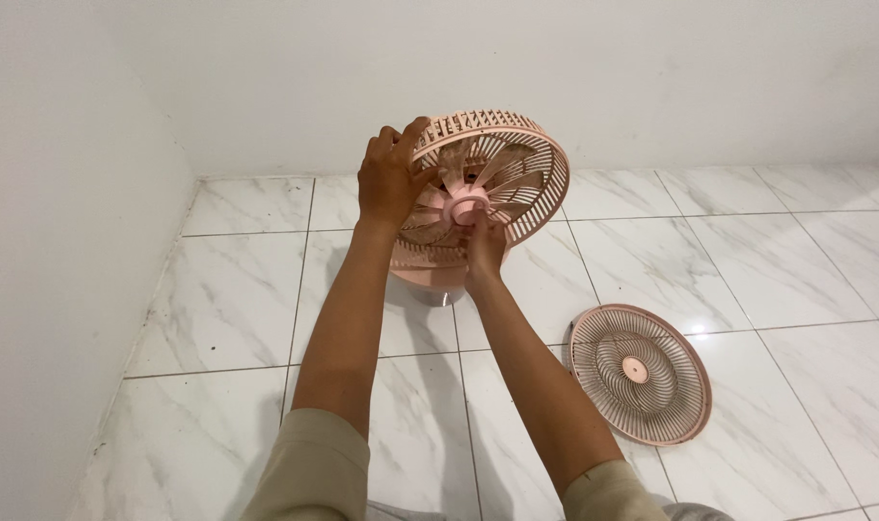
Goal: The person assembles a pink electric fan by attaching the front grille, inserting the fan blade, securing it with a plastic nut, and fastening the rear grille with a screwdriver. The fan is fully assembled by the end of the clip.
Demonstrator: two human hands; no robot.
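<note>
up near the corner where wall meets floor, i have a pink fan standing on the white marble tiles, its open rear cage tilted up toward the camera with the blades showing. my left hand is wrapped over the cage rim at the upper left, fingers curled shut on the ribs, steadying the head. my right hand comes up from below and pinches the round pink hub cap at the blade centre; fingers look closed on it, though the thumb side is hidden so i cannot tell how firm the grip is. the detached front grille lies flat on the tiles to the right, well apart from the fan. the fan's base is mostly hidden behind my forearms.

judgement on doing this well: keep the left hand clamped so the cage and blades don't spin along with the cap, turn the cap with fingertips only, straight on the axis, no sideways pull on the thin blades. keep the cap in the fingers once loose so it doesn't drop and roll on the tiles. watch the fan doesn't tip backward.
</note>
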